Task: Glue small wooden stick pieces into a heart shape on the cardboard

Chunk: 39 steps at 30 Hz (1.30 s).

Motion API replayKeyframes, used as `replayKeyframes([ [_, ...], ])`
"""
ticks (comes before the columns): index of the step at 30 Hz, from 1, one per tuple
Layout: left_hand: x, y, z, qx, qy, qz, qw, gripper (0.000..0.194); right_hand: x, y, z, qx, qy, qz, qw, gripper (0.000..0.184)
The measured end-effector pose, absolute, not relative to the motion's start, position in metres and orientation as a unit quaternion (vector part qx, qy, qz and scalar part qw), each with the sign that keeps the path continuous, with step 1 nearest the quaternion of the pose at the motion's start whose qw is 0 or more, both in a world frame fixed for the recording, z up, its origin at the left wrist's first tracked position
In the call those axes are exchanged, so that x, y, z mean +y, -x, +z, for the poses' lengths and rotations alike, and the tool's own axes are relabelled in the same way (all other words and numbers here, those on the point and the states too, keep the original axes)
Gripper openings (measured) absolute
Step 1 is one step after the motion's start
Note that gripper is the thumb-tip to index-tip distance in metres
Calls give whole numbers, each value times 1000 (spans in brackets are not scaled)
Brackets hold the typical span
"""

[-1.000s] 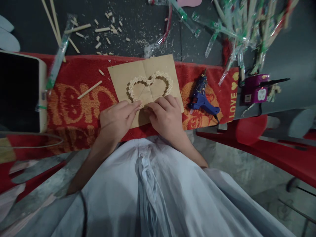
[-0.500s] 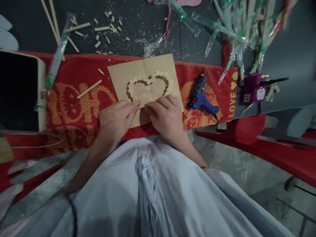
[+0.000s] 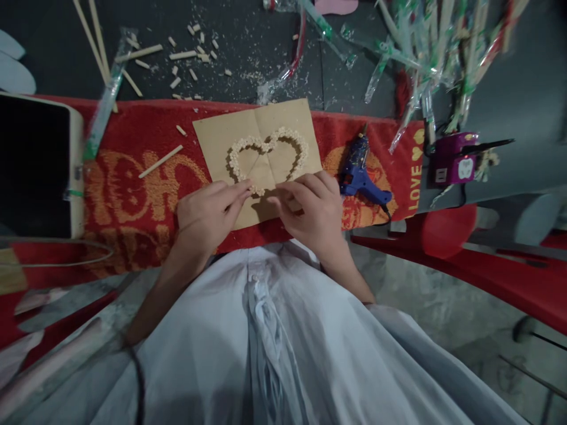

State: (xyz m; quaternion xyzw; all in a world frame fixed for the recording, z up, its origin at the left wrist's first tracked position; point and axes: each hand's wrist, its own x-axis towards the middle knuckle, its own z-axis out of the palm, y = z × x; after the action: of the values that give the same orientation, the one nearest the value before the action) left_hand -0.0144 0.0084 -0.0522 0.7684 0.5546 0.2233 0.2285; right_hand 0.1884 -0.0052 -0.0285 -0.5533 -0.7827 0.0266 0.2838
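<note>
A brown paper sheet (image 3: 221, 139) lies on a red patterned cloth (image 3: 133, 177). On it sits a heart outline (image 3: 266, 154) built from small pale wooden pieces. My left hand (image 3: 206, 215) rests on the sheet's lower edge, fingers pinched together at the heart's bottom tip, touching the pieces there. My right hand (image 3: 312, 212) lies on the sheet's lower right part, fingers curled and pressed down just right of the tip; whether they hold a piece is hidden.
A blue glue gun (image 3: 361, 174) lies right of the sheet. A purple box (image 3: 454, 159) stands further right. Cut stick bits (image 3: 195, 50) and long sticks (image 3: 95, 38) litter the dark surface behind. A dark tablet (image 3: 33, 165) lies left. Wrapped sticks (image 3: 425, 53) pile up top right.
My right hand has slid a little to the right, away from the heart's tip, uncovering its lowest pieces. My left hand has stayed in place.
</note>
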Motion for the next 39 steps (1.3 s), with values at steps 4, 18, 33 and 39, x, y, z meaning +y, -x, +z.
replayKeyframes([
  [4,7,15,-55,560,-753,255,232,31,-10,-206,-21,-757,582,42,296,22],
  [18,8,17,-58,654,-651,302,238,26,-15,-206,-25,-790,521,9,324,23],
  [33,5,15,-47,640,-726,215,133,39,-6,-227,-30,-796,514,9,319,26],
  [39,-7,11,-35,587,-775,194,135,38,-2,-232,-31,-797,511,20,321,26],
])
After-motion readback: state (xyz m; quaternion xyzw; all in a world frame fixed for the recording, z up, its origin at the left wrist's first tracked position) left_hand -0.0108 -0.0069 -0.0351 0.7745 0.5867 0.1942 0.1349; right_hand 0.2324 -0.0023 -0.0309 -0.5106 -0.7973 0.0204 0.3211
